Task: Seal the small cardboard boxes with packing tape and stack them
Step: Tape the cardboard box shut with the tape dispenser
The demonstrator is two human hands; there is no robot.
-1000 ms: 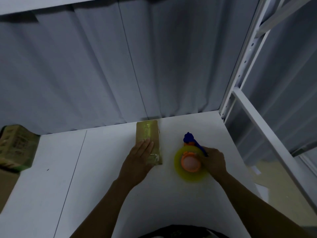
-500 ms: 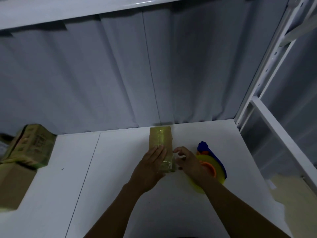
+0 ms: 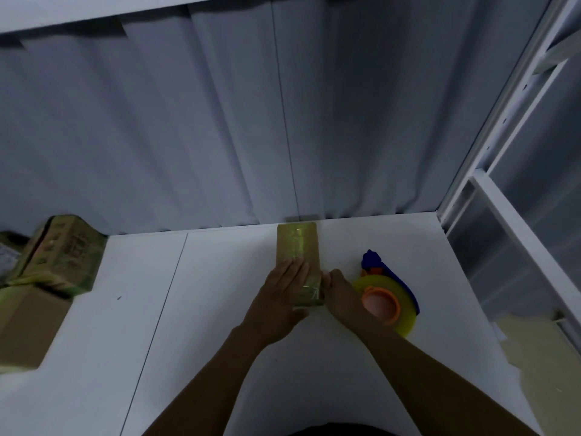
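Small cardboard box, near end half-hidden beneath left hand

The right hand has left the tape dispenser and moved left, and its fingertips now meet the right side of the small box at its near end. The dispenser now lies unheld toward the right edge of the table.

Dim, bluish, soft-focus picture; wide-angle bending at the edges
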